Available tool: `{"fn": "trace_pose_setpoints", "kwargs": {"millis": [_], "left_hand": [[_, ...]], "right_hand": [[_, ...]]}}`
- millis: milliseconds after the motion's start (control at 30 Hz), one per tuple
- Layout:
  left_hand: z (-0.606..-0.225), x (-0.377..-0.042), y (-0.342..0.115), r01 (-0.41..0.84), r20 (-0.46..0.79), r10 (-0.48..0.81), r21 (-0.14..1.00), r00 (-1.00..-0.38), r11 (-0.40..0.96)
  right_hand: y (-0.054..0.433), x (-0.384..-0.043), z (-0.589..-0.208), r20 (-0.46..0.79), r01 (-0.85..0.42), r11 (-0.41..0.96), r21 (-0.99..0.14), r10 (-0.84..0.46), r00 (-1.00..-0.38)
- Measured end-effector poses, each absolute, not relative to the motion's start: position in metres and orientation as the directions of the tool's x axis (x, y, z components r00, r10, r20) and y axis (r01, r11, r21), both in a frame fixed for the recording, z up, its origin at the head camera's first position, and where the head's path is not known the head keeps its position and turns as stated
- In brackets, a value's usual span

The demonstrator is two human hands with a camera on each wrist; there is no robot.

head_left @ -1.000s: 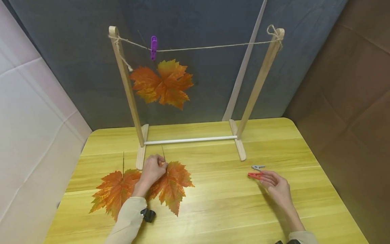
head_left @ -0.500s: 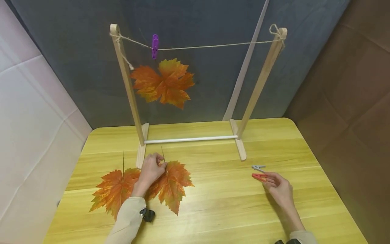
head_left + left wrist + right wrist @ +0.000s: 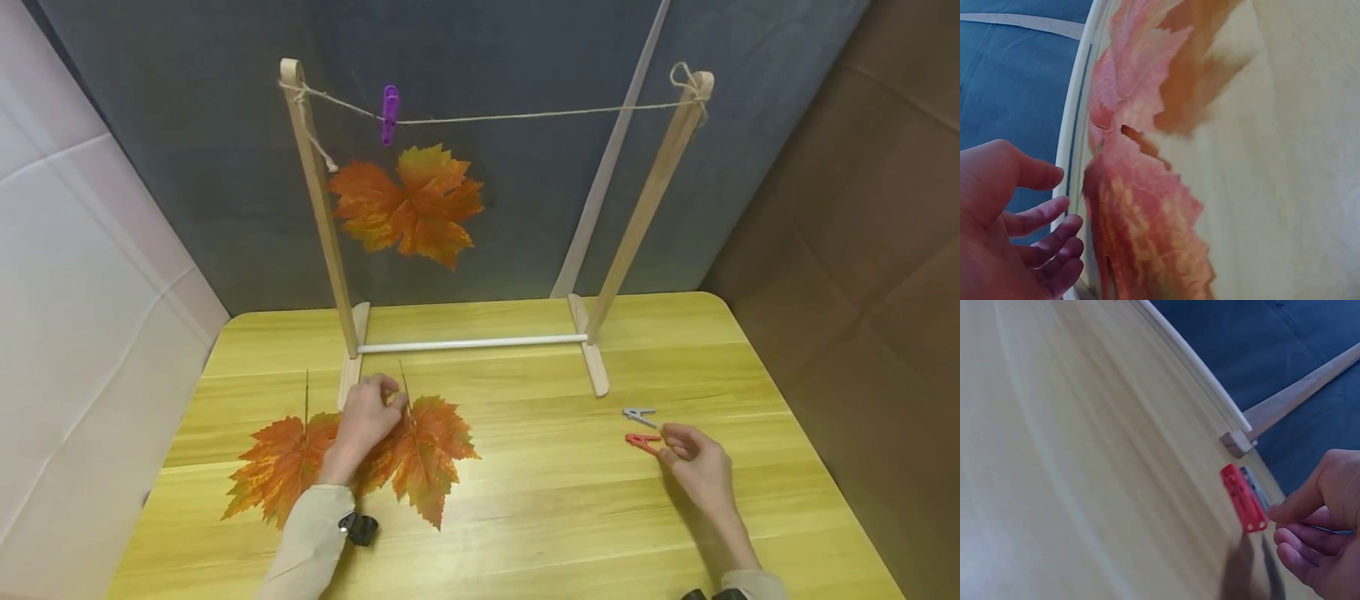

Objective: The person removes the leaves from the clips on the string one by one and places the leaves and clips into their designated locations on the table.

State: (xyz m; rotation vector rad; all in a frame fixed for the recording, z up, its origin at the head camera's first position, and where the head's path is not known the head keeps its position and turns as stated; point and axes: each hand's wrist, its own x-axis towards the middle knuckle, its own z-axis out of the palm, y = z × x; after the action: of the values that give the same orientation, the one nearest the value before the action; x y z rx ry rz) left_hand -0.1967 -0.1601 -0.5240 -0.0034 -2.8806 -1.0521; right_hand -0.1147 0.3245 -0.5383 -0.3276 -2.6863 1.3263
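Observation:
In the head view, my left hand [image 3: 367, 421] is over the left part of an orange maple leaf [image 3: 435, 458], fingertips near its thin stem. The left wrist view has its thumb and fingers apart, with nothing between them. A second maple leaf [image 3: 281, 467] lies partly under the left forearm. At the right, my right hand [image 3: 697, 467] pinches the handle end of a red clothespin [image 3: 641, 442] with thumb and fingertips. Just behind it lies a grey clothespin [image 3: 637, 414]. Another maple leaf [image 3: 420, 208] hangs from a purple clothespin [image 3: 390, 117].
A wooden stand with a left post [image 3: 322, 217] and a right post [image 3: 652, 200] carries a twine line [image 3: 525, 115]. A white rod [image 3: 472, 342] joins its feet low down. The yellow wood-grain table [image 3: 525, 517] has dark cloth behind it.
The red clothespin has shifted slightly right and toward me with the right hand, whose fingers now cover less of it. The left fingertips have drawn slightly left from the stem.

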Motion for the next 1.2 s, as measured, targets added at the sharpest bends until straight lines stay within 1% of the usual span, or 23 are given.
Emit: {"fn": "trace_pose_setpoints", "kwargs": {"millis": [100, 200, 300, 533, 733, 900, 1200], "left_hand": [[-0.521, -0.197, -0.162, 0.036, 0.075, -0.017, 0.649, -0.997, 0.76], [-0.516, -0.196, -0.164, 0.054, 0.096, -0.012, 0.655, -0.995, 0.754], [-0.51, -0.197, -0.166, 0.069, 0.119, -0.014, 0.662, -0.993, 0.746], [-0.49, -0.195, -0.17, 0.053, 0.107, -0.028, 0.687, -0.994, 0.724], [-0.472, -0.197, -0.169, 0.131, 0.203, -0.023, 0.707, -0.979, 0.695], [-0.449, -0.197, -0.167, 0.197, 0.293, -0.025, 0.701, -0.956, 0.686], [-0.421, -0.204, -0.177, 0.286, 0.427, -0.071, 0.711, -0.902, 0.642]], "right_hand": [[0.324, -0.117, -0.529, 0.036, 0.132, 0.61, -0.781, 0.256, -0.966], [0.321, -0.121, -0.519, 0.094, 0.09, 0.638, -0.765, 0.249, -0.964], [0.318, -0.125, -0.51, 0.147, 0.036, 0.651, -0.758, 0.224, -0.963], [0.305, -0.137, -0.488, 0.216, -0.061, 0.658, -0.751, 0.157, -0.964], [0.287, -0.147, -0.465, 0.291, -0.153, 0.648, -0.746, 0.111, -0.95], [0.272, -0.155, -0.443, 0.349, -0.241, 0.586, -0.774, 0.078, -0.934], [0.247, -0.171, -0.409, 0.409, -0.341, 0.478, -0.81, 0.044, -0.911]]}}
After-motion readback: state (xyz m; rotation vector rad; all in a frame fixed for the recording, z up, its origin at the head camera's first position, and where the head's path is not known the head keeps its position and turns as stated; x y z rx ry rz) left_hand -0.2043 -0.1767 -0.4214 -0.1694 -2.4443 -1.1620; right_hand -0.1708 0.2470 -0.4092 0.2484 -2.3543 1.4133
